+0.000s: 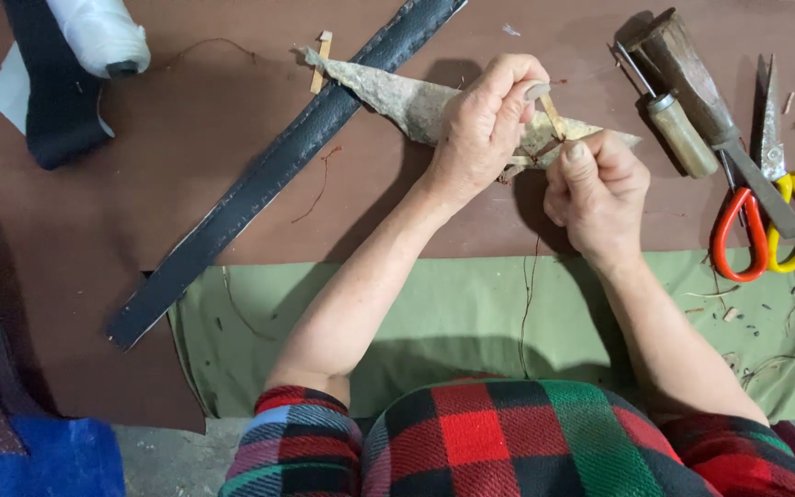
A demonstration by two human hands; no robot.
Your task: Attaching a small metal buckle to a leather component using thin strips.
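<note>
**Two hands work a thin strip over a brown worktop**

The left hand [482,120] pinches a narrow tan strip [553,115] between thumb and forefinger; the right hand [595,189] closes its fingers on the strip's lower end. It runs steeply, tilted top-left to bottom-right, over a mottled scrap [397,97]. It looks light, pliable, best gripped at the ends. A black strap [278,166] and scissors [770,212] lie nearby.

Black leather strap [269,175], white thread spool [101,35], scissors [766,212], wooden-handled awl [674,124].
</note>
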